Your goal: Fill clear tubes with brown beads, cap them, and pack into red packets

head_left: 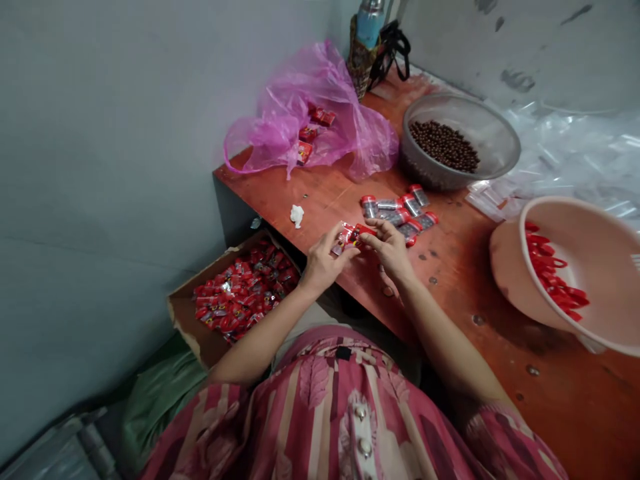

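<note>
My left hand [323, 263] is closed on a small clear plastic piece [342, 241] with red in it, at the table's near edge. Fingers of my right hand [394, 252] pinch a small red printed packet [364, 231] right beside it. The two pieces touch or overlap; I cannot tell whether they are joined. Just beyond my right hand lie several small clear tubes [394, 217] with red caps and dark contents. Below my left forearm, a cardboard box [183, 313] holds many red-and-clear packed pieces [240, 283].
A pink plastic bag [327, 77] with red packets stands at the back. A translucent bowl [493, 127] holds brown balls [444, 143]. At right, a peach basin [510, 267] contains red ring-like pieces [555, 267], near clear plastic pieces [570, 147]. Crumpled white paper [297, 215] lies near the edge.
</note>
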Demonstrator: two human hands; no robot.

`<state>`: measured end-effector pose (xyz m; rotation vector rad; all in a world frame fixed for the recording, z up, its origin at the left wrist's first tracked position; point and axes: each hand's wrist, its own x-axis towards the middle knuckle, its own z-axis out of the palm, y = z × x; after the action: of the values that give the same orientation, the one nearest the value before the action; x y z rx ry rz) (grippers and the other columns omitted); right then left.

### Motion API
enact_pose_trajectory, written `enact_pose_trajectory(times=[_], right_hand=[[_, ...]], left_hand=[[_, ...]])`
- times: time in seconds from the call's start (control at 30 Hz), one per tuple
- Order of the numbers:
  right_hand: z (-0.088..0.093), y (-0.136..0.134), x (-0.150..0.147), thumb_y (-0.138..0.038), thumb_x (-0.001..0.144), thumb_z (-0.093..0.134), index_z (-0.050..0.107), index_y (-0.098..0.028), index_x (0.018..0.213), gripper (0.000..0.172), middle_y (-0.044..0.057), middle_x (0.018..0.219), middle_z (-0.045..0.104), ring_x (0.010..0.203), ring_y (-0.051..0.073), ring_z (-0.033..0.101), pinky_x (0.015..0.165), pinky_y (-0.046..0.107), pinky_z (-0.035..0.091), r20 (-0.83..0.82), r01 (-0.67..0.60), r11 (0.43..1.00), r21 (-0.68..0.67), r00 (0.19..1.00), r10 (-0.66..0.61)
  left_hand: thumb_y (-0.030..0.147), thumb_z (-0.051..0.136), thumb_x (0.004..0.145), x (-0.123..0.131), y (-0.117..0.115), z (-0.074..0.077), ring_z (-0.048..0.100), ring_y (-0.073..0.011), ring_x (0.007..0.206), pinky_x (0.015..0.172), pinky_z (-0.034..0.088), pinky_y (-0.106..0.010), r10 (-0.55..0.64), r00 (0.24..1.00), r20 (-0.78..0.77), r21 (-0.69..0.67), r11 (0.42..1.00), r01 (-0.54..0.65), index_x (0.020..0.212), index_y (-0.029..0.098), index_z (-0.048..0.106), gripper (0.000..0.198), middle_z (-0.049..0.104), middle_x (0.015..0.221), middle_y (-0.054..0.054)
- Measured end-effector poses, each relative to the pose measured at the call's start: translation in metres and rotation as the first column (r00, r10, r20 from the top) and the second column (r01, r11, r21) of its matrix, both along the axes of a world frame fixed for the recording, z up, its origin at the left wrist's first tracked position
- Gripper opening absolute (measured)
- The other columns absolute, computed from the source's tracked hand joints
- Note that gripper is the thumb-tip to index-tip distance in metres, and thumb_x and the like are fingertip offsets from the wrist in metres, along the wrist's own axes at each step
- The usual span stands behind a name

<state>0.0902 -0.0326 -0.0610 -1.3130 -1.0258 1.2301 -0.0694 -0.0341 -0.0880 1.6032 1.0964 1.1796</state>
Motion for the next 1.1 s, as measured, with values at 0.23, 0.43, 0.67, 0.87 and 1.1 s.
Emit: enact_pose_trajectory(times=[0.23,0.43,0.67,0.87,1.1], right_hand=[[0.01,-0.002,0.014,-0.031,0.065,0.072,0.057,-0.017,0.098,0.039,-0.004,0.068,0.059,0.061,0.011,0.054,0.058,0.025,0.044,0.074,-0.259,0.963,-0.068,0.962,0.264],[0.016,-0.006,0.03,-0.045,0.072,0.065,0.061,-0.018,0.092,0.034,0.001,0.073,0.064,0.063,0.014,0.057,0.058,0.027,0.045,0.332,-0.238,0.97,-0.056,0.912,0.243],[0.03,-0.003,0.074,-0.062,0.082,0.047,0.059,-0.015,0.112,0.057,0.019,0.105,0.066,0.094,0.033,0.061,0.079,0.045,0.045,0.95,0.32,0.947,-0.002,0.297,-0.098],[0.03,0.007,0.079,-0.065,0.075,0.054,0.054,-0.018,0.121,0.065,0.019,0.118,0.061,0.104,0.036,0.059,0.082,0.048,0.045,0.955,0.319,0.933,-0.165,0.288,0.07],[0.028,0.002,0.087,-0.065,0.069,0.06,0.057,-0.019,0.12,0.069,0.017,0.107,0.067,0.1,0.038,0.06,0.081,0.052,0.045,0.933,0.355,0.909,-0.219,0.349,0.088]], left_hand=[[0.049,0.076,0.062,0.004,0.001,0.011,0.063,-0.0117,0.065,0.073,0.058,-0.032,-0.202,0.89,0.408,-0.573,0.702,0.422,0.061,0.011,0.061,0.041,0.055,0.061,0.002],[0.049,0.08,0.055,0.016,-0.009,0.011,0.064,-0.011,0.06,0.064,0.057,-0.025,-0.05,0.913,0.405,-0.629,0.71,0.318,0.063,0.01,0.065,0.042,0.06,0.061,0.0],[0.042,0.084,0.05,0.026,-0.011,0.012,0.063,-0.0106,0.055,0.056,0.054,-0.022,0.155,0.858,0.49,-0.687,0.675,0.271,0.062,0.009,0.067,0.039,0.066,0.062,-0.004],[0.037,0.085,0.049,0.03,-0.008,0.021,0.062,-0.0102,0.054,0.055,0.052,-0.021,0.237,0.821,0.52,-0.714,0.649,0.264,0.062,0.009,0.067,0.036,0.067,0.061,-0.004],[0.034,0.085,0.053,0.029,-0.005,0.028,0.062,-0.0092,0.052,0.05,0.05,-0.019,0.304,0.776,0.553,-0.722,0.64,0.263,0.065,0.009,0.065,0.035,0.066,0.06,-0.003]])
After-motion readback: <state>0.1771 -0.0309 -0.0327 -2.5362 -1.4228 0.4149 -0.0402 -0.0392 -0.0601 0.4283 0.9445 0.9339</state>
